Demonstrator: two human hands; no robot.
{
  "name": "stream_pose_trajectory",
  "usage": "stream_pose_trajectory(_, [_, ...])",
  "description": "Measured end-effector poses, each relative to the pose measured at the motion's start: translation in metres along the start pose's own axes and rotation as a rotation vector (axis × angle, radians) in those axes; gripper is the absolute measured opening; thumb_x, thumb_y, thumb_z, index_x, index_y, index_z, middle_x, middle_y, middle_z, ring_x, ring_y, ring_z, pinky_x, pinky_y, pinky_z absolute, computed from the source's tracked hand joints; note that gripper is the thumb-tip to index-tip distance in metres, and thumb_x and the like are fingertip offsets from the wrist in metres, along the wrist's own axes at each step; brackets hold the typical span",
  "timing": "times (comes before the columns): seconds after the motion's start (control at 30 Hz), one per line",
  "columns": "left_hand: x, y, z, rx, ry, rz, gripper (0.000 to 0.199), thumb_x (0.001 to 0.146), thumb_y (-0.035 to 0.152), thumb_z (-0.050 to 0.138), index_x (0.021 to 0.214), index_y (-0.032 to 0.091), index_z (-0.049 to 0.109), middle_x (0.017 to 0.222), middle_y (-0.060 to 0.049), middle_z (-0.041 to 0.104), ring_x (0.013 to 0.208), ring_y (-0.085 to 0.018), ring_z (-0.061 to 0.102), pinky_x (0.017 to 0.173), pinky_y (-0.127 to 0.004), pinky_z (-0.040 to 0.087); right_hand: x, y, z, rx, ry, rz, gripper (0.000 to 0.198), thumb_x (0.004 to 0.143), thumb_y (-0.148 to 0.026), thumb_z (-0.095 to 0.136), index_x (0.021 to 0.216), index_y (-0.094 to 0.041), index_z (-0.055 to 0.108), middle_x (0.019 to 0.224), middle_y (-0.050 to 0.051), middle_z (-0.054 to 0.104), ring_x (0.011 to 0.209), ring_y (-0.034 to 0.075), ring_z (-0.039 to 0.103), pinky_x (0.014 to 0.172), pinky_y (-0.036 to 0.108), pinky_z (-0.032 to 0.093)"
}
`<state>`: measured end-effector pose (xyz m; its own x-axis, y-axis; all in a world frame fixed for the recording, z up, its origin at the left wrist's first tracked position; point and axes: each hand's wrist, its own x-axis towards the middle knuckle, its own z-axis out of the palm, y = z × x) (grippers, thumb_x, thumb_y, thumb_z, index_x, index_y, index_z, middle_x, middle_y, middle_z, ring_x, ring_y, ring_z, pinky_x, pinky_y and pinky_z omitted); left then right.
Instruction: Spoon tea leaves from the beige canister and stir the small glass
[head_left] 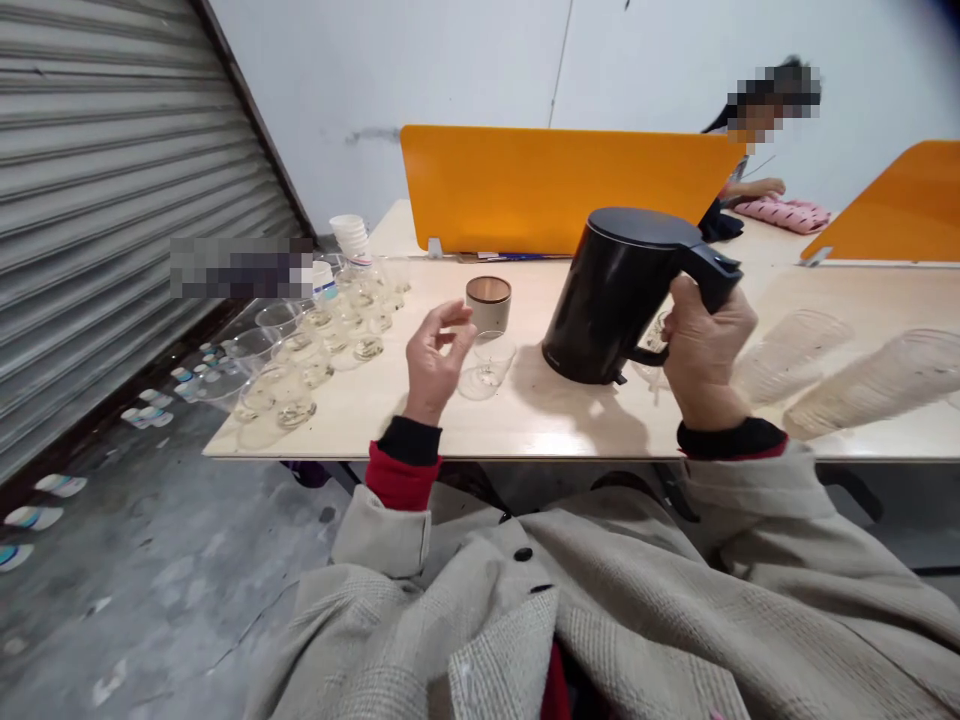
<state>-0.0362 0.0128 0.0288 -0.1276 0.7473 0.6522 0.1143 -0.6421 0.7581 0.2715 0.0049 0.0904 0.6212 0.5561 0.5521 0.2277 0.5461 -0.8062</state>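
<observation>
Black and matt, the kettle (pixel 619 295) has a flat closed lid, a tapering body and a looped handle on its right side; it is tilted toward the left, its base edge low over the pale wooden table (pixel 525 420) and casting a shadow there. Whether it touches the top I cannot tell. The right hand (pixel 705 350) is wrapped firmly around the handle, thumb up near the lid hinge. The left hand (pixel 439 355) hangs loose just left of a small clear glass (pixel 491 360), fingers half curled with thumb and forefinger close together, holding nothing; whether they brush the rim is not clear. Behind the glass stands a short brown cup (pixel 488 302). More clear cups (pixel 315 350) crowd the table's left end, and stacks of cups (pixel 840 370) lie on their sides at the right. An orange divider (pixel 555 185) runs along the back, with another person's hand (pixel 757 187) beyond it.
</observation>
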Motion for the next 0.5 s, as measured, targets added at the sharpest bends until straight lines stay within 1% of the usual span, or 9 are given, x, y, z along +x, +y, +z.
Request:
stream_pose_trajectory(0.1, [-0.044,0.03,0.024,-0.052,-0.149,0.01,0.042,0.1,0.048,0.072,0.134,0.026,0.067,0.128,-0.01,0.077,0.115,-0.023,0.076,0.088,-0.035,0.063,-0.012,-0.02,-0.022,-0.005,0.004,-0.018,0.022,0.075,-0.034,0.077,0.074,-0.025,0.057,0.05,-0.01,0.046,0.04,0.01,0.039,0.038,0.027,0.028])
stream_pose_trajectory(0.17, [-0.07,0.04,0.045,-0.085,-0.262,-0.021,0.049,0.099,0.052,0.071,0.14,0.026,0.065,0.137,-0.013,0.073,0.117,-0.025,0.075,0.085,-0.036,0.064,-0.018,-0.033,-0.036,-0.038,0.0,-0.03,0.021,0.074,-0.032,0.076,0.07,-0.024,0.057,0.049,-0.009,0.047,0.039,0.011,0.04,0.037,0.027,0.028])
stream_pose_trajectory(0.2, [-0.08,0.042,0.057,-0.081,-0.302,-0.038,0.057,0.099,0.055,0.071,0.147,0.026,0.061,0.146,-0.015,0.068,0.126,-0.028,0.071,0.088,-0.039,0.065,-0.021,-0.039,-0.042,-0.055,-0.006,-0.031,0.021,0.074,-0.031,0.076,0.068,-0.024,0.057,0.048,-0.009,0.047,0.038,0.011,0.041,0.037,0.028,0.028])
stream_pose_trajectory(0.23, [-0.088,0.042,0.068,-0.064,-0.342,-0.051,0.066,0.097,0.059,0.072,0.153,0.027,0.056,0.155,-0.017,0.061,0.137,-0.032,0.065,0.095,-0.044,0.065,-0.024,-0.045,-0.048,-0.069,-0.01,-0.032,0.021,0.073,-0.03,0.076,0.066,-0.024,0.057,0.047,-0.009,0.047,0.038,0.011,0.04,0.037,0.028,0.028])
stream_pose_trajectory(0.3, [-0.097,0.04,0.087,-0.037,-0.387,-0.104,0.09,0.091,0.067,0.075,0.164,0.025,0.043,0.169,-0.021,0.046,0.155,-0.039,0.048,0.111,-0.057,0.058,-0.029,-0.057,-0.057,-0.108,-0.031,-0.04,0.019,0.073,-0.026,0.075,0.065,-0.024,0.057,0.048,-0.008,0.047,0.038,0.011,0.04,0.037,0.028,0.028])
stream_pose_trajectory(0.37, [-0.097,0.038,0.1,-0.042,-0.398,-0.181,0.108,0.086,0.073,0.077,0.17,0.024,0.03,0.177,-0.022,0.032,0.164,-0.042,0.033,0.123,-0.065,0.046,-0.034,-0.069,-0.065,-0.153,-0.061,-0.06,0.019,0.073,-0.024,0.074,0.064,-0.024,0.057,0.049,-0.007,0.049,0.039,0.011,0.042,0.037,0.028,0.029])
stream_pose_trajectory(0.43, [-0.094,0.039,0.107,-0.07,-0.408,-0.259,0.118,0.083,0.075,0.079,0.172,0.024,0.022,0.181,-0.022,0.023,0.168,-0.043,0.023,0.13,-0.068,0.035,-0.038,-0.082,-0.07,-0.187,-0.093,-0.077,0.022,0.075,-0.024,0.075,0.063,-0.023,0.058,0.051,-0.006,0.051,0.04,0.012,0.044,0.037,0.029,0.029])
stream_pose_trajectory(0.5, [-0.092,0.044,0.111,-0.112,-0.416,-0.308,0.123,0.079,0.075,0.082,0.172,0.023,0.021,0.181,-0.022,0.023,0.168,-0.044,0.022,0.133,-0.068,0.028,-0.043,-0.097,-0.073,-0.228,-0.127,-0.09,0.023,0.077,-0.025,0.076,0.062,-0.023,0.06,0.053,-0.004,0.051,0.042,0.012,0.044,0.038,0.03,0.029])
